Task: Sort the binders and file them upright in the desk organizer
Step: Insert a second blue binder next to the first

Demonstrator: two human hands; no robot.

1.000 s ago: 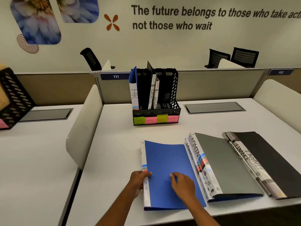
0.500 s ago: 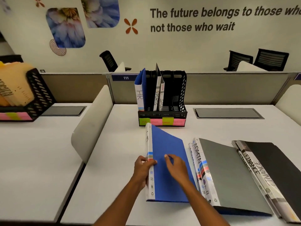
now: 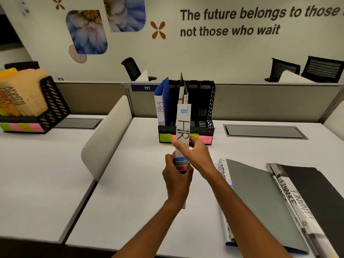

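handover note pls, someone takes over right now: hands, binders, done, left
Left hand grips the lower spine of the HR binder; right hand pinches it higher up. The binder is upright, above the desk, in front of the desk organizer.
Done: another HR binder stands in the leftmost slot, two more near the middle.
Left: file this one; ADMIN binders and FINANCE binders lie flat at right.

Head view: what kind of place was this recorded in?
Most likely an open-plan office: white desks split by partitions, mesh office chairs behind, and a motivational slogan on the wall.
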